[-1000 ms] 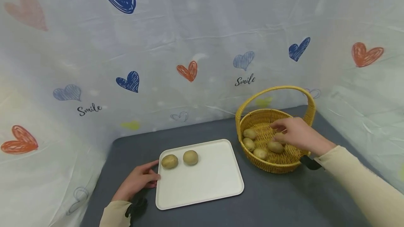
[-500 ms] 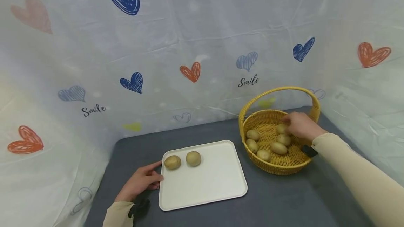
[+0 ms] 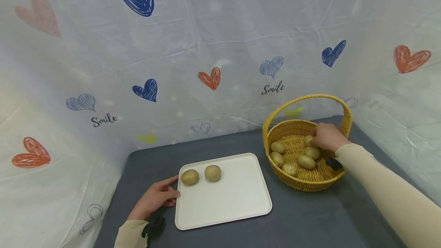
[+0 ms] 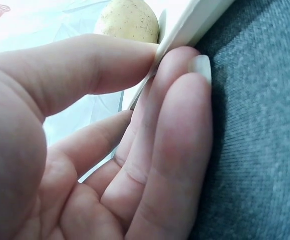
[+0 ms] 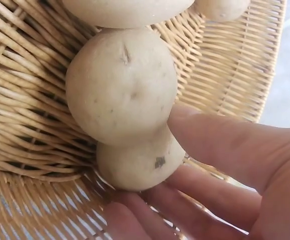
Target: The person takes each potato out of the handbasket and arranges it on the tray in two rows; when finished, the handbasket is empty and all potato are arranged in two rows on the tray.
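My left hand (image 3: 153,199) is at the left edge of a white rectangular tray (image 3: 234,198). In the left wrist view its thumb lies on the rim and the other fingers curl against the edge from below, pinching it. Two potatoes lie on the tray: an oval potato (image 3: 190,177) in the far left corner and a rounder potato (image 3: 213,173) beside it. My right hand (image 3: 329,137) reaches into a yellow wicker basket (image 3: 306,186), thumb and fingers around the farthest potato (image 5: 137,167). In the right wrist view another potato (image 5: 122,82) touches the gripped one.
Several more potatoes stay in the basket, among them one near its left wall (image 3: 277,147). The tall basket handle (image 3: 306,97) arches over the right hand. A dark grey tabletop (image 3: 286,217) lies under everything, with a white heart-print curtain (image 3: 179,60) behind.
My right hand has lowered deeper into the basket toward its far right side and closed around the far potato. My left hand stays at the tray edge. The head view has shifted slightly.
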A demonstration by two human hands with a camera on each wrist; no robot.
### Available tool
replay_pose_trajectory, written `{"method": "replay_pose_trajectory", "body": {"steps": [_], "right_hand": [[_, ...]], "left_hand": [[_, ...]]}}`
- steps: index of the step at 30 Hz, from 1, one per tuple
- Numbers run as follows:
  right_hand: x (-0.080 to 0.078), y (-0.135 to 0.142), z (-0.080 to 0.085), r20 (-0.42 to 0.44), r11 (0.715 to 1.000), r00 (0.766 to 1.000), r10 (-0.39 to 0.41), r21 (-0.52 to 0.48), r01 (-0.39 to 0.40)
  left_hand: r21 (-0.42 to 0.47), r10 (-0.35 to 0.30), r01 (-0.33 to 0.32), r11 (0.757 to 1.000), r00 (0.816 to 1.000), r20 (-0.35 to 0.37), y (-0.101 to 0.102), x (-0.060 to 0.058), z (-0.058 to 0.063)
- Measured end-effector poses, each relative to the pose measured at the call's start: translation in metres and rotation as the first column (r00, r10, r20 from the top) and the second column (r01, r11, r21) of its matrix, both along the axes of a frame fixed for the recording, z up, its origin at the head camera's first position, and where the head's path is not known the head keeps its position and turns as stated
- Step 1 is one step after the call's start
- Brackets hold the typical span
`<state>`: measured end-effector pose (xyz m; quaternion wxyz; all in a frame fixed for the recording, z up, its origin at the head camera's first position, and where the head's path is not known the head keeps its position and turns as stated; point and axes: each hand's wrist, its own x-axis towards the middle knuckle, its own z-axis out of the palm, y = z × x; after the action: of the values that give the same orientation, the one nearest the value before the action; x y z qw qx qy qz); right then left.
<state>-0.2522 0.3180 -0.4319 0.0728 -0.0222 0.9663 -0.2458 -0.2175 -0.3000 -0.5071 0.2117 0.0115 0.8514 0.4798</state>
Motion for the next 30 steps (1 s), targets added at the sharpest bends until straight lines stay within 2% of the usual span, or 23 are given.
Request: {"method": "replay_pose_trajectory", "body": {"steps": [9,14,25,30], "right_hand": [[-0.007,-0.005,-0.002,-0.011,1.0,1.0,-0.015,0.024,0.016],[-0.009,-0.006,-0.003,-0.008,1.0,1.0,-0.021,0.021,0.022],[-0.006,-0.009,-0.003,-0.039,1.0,0.999,-0.017,-0.011,0.017],[0.0,-0.013,0.005,-0.081,1.0,0.997,0.006,-0.019,-0.008]], "left_hand": [[0.002,0.03,-0.031,1.0,0.999,0.015,0.0,0.001,0.001],[0.002,0.027,-0.027,1.0,1.0,0.008,0.0,0.001,0.001],[0.006,0.015,-0.015,1.0,1.0,0.006,-0.002,0.0,-0.003],[0.004,0.015,-0.015,1.0,1.0,0.001,-0.002,0.001,-0.002]]}}
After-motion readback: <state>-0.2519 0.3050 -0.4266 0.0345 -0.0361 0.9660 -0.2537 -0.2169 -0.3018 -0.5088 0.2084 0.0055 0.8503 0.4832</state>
